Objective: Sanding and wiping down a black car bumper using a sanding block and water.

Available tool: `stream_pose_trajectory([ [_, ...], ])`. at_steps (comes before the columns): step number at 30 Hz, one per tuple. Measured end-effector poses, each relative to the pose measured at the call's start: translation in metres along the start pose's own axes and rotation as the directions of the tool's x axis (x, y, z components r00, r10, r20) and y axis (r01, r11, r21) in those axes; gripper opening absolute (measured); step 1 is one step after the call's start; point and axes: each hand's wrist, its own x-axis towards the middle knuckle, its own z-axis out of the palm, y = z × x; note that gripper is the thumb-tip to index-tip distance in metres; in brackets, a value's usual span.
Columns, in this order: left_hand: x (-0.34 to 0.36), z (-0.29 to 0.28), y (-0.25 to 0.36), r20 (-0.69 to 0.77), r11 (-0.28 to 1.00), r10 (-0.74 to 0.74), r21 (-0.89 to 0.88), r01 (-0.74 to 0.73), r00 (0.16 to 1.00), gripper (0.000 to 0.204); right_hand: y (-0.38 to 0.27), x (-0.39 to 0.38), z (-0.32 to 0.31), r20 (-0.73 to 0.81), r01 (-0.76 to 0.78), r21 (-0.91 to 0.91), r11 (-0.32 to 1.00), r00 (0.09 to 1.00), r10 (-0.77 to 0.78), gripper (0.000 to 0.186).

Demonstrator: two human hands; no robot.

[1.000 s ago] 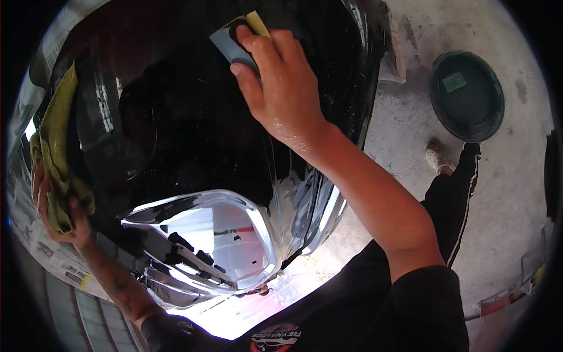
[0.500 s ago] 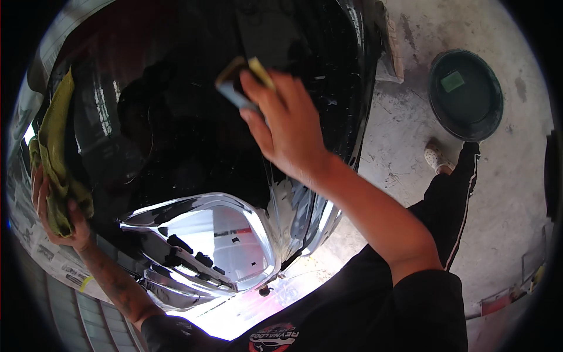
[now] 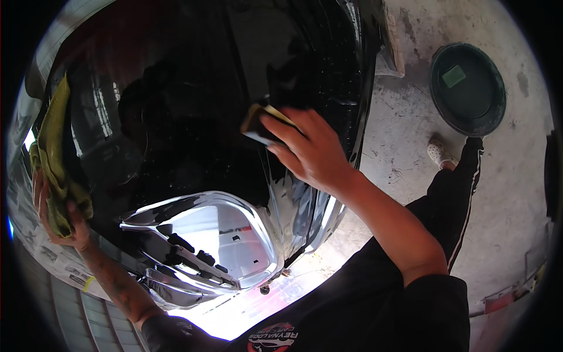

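Observation:
My right hand [image 3: 319, 149] grips a small rectangular block [image 3: 253, 123] that shows a yellowish strip, a dark brown side and a pale blue edge. The block is against a glossy black car hood [image 3: 193, 111], just above the headlight. Its exact kind is hard to make out. Over at the far left, my left hand [image 3: 61, 214] is closed around an olive-green cloth [image 3: 56, 126], part of which lies up along the hood's edge. Small specks or droplets dot the black paint.
A clear headlight with chrome trim [image 3: 220, 240] sits at the hood's near corner. On the concrete floor [image 3: 399, 123] at right stands a dark round basin [image 3: 469, 108] holding a green rectangular pad [image 3: 453, 76]. My foot in a light clog [image 3: 440, 154] is beside it. Newspaper-like sheets [image 3: 61, 261] lie at left.
My right hand has moved the block toward me and slightly right across the hood. My left hand and the cloth have stayed nearly in place.

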Motion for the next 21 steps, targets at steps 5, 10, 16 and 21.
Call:
stream_pose_trajectory([
  [5, 0.0, 0.003, 0.002, -0.04, 0.999, -0.012, -0.033, 0.011, 0.999, 0.053, 0.001, -0.033, -0.013, -0.081, -0.068, 0.018, 0.998, 0.994, 0.069, 0.062],
  [10, -0.002, 0.002, -0.005, -0.041, 0.999, -0.001, -0.042, -0.001, 0.999, 0.052, -0.009, -0.018, -0.006, -0.014, -0.023, -0.058, 0.998, 1.0, 0.022, 0.065],
  [16, -0.005, -0.001, -0.009, -0.056, 0.998, -0.005, -0.055, 0.002, 0.998, 0.051, -0.018, -0.009, 0.011, -0.059, -0.037, -0.05, 0.998, 0.998, 0.034, 0.064],
  [21, -0.006, -0.002, -0.012, -0.051, 0.997, 0.001, -0.071, -0.005, 0.999, 0.05, -0.013, 0.023, 0.021, -0.18, 0.001, -0.156, 0.988, 0.983, -0.03, 0.058],
])
